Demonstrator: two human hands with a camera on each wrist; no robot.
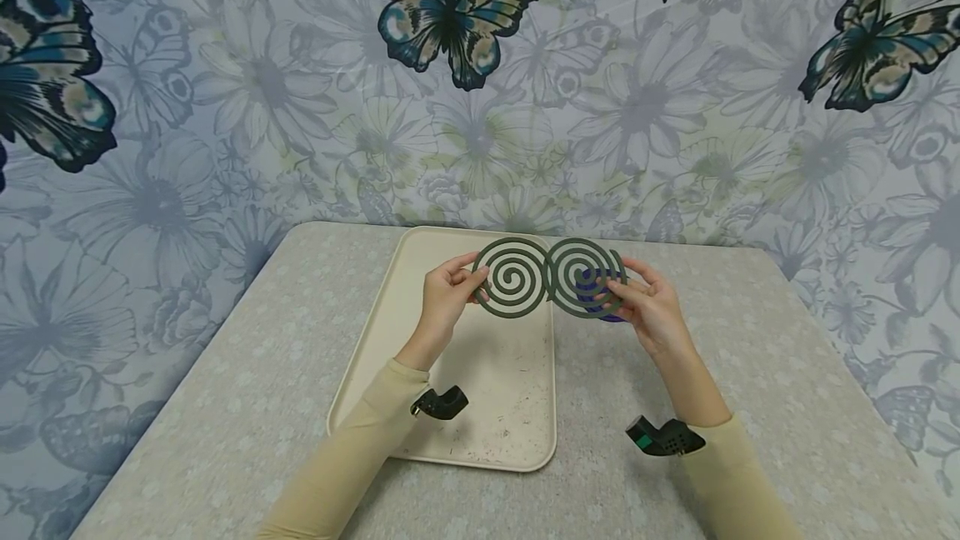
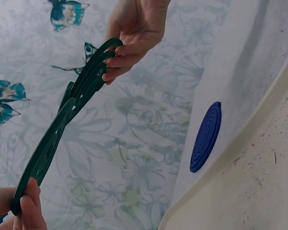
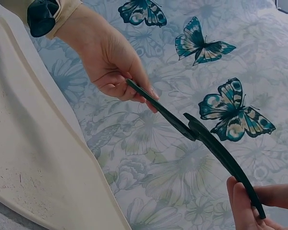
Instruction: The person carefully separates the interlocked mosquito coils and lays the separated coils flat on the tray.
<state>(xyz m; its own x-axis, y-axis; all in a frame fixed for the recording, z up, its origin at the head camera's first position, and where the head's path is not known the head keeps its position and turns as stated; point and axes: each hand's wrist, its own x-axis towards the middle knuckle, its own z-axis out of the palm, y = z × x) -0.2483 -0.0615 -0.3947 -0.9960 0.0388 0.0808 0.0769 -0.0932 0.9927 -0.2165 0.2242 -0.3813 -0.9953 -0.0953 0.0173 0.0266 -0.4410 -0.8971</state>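
A grey patterned desk point(image 1: 240, 407) spreads out to the left of the left grip and below it, with a floral backdrop point(image 1: 270, 123) printed with butterflies rising behind. A pale yellow sleeve point(image 1: 352, 457) leads up from the lower left to the left grip point(image 1: 447, 294), and a small black device point(image 1: 442, 403) sits at that wrist, below the grip. The left grip is pinching the outer edge of a dark green coil point(image 2: 43, 149), thumb on the near side, so the coil extends to the right of those fingers. Underneath this grip a cream tray point(image 1: 495, 394) lies on the desk, reddish-brown specks scattered over its nearer part. Between the two grips, the coil's inner edge overlaps that of a second green coil point(image 2: 91, 73); both are lifted clear of the desk and seen edge-on from the wrists. Behind the second coil, just left of the right grip from the head view, a blue coil point(image 2: 206, 137) lies flat on the desk beside the tray. The right grip point(image 1: 651, 307) is grasping the second coil by its outer side, thumb in front. Below it are another black device point(image 1: 666, 437) and the other sleeve point(image 1: 738, 482).
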